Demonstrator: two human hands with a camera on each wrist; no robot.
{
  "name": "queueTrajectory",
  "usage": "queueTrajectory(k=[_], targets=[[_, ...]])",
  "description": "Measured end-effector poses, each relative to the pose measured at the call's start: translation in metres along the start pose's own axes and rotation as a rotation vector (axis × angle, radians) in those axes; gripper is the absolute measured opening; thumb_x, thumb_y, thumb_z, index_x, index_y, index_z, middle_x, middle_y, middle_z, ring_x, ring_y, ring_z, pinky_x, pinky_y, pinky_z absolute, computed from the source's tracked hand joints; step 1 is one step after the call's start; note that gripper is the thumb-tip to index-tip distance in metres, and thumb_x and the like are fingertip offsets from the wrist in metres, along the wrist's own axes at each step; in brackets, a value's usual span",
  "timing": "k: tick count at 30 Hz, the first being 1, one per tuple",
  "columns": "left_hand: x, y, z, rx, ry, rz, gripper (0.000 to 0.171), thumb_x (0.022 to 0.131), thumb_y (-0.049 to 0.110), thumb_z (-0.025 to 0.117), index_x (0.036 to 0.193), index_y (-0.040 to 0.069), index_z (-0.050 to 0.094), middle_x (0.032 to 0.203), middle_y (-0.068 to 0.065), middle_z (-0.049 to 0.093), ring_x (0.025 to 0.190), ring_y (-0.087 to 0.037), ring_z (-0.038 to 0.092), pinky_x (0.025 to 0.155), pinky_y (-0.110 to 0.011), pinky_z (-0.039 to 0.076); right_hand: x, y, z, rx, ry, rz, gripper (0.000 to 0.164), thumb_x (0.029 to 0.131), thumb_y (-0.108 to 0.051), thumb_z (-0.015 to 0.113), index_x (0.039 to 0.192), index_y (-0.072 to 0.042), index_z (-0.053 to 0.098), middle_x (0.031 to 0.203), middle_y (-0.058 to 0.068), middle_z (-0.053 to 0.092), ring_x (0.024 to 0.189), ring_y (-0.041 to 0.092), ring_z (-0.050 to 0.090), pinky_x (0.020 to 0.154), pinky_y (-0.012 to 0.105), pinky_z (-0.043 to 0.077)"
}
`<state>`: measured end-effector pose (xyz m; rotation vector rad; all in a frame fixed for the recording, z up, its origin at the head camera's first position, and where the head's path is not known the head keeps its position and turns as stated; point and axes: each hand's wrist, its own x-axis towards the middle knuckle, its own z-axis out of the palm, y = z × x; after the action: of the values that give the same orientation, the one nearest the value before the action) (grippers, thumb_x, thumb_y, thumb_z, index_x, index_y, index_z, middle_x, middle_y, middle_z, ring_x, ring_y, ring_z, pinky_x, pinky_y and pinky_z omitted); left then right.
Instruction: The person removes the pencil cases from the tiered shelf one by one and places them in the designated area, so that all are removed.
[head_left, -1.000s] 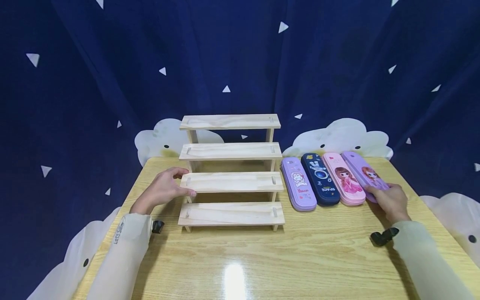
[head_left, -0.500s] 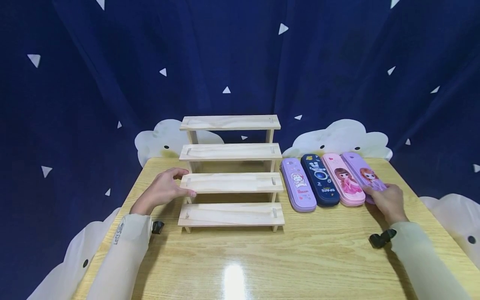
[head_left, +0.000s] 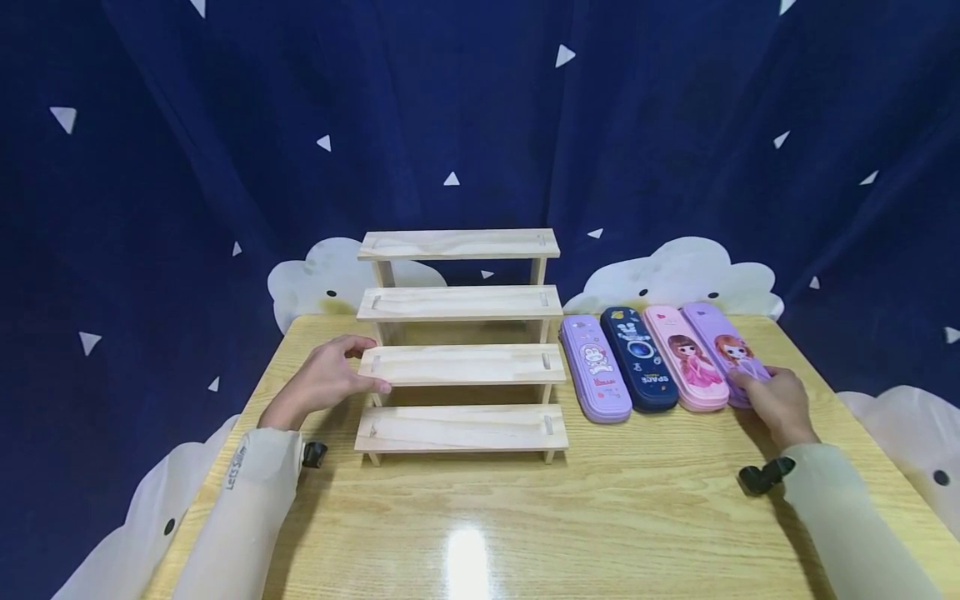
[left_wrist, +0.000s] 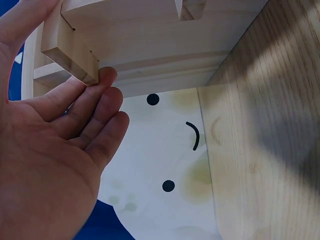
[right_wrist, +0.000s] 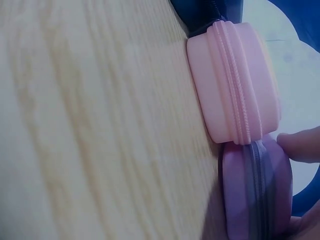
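A four-tiered wooden step rack (head_left: 461,429) stands left of the middle of the table in the head view. My left hand (head_left: 330,375) grips the left end of its second board from the bottom, thumb at the front edge and fingers behind. In the left wrist view the fingers (left_wrist: 107,102) reach past a wooden end piece of the rack. At the far right, my right hand (head_left: 780,404) holds the near end of a purple pencil case (head_left: 708,329) with a doll print, thumb on the lid. This case lies against a pink pencil case (right_wrist: 205,85) in the right wrist view.
Left of the pink case lie a dark blue space-print pencil case (head_left: 637,350) and a lilac one (head_left: 596,367), side by side right of the rack. Behind the wooden table (head_left: 600,517) hangs a dark blue curtain (head_left: 480,117) with white triangles and clouds.
My right hand has shifted the purple pencil case slightly left, closing up against the pink one. The left hand and the rack have stayed put.
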<state>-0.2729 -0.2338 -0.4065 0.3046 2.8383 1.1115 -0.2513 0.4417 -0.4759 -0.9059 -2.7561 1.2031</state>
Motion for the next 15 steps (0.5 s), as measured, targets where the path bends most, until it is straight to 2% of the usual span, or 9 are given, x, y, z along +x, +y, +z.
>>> queueTrajectory(k=[9,15], targets=[[-0.0008,0.0003,0.0014,0.003,0.006,0.009,0.094,0.064,0.053,0.092,0.139,0.008,0.057,0.136,-0.015,0.060,0.127,-0.036,0.054,0.106,-0.052,0.045,0.0009,0.0007,-0.0020,-0.021,-0.006,-0.014,0.096,0.099,-0.059,0.044,0.156,0.012,0.013,0.158,0.038,0.026,0.142,0.053,0.032,0.117,0.064,0.030],[-0.0006,0.0039,0.0030,0.012,0.010,0.016,0.090,0.067,0.049,0.092,0.139,0.008,0.057,0.136,-0.015,0.060,0.126,-0.037,0.055,0.106,-0.052,0.045,0.0026,-0.0048,-0.0080,-0.033,0.090,-0.121,0.088,0.101,-0.050,0.046,0.154,0.015,0.019,0.156,0.041,0.027,0.143,0.056,0.031,0.117,0.065,0.030]])
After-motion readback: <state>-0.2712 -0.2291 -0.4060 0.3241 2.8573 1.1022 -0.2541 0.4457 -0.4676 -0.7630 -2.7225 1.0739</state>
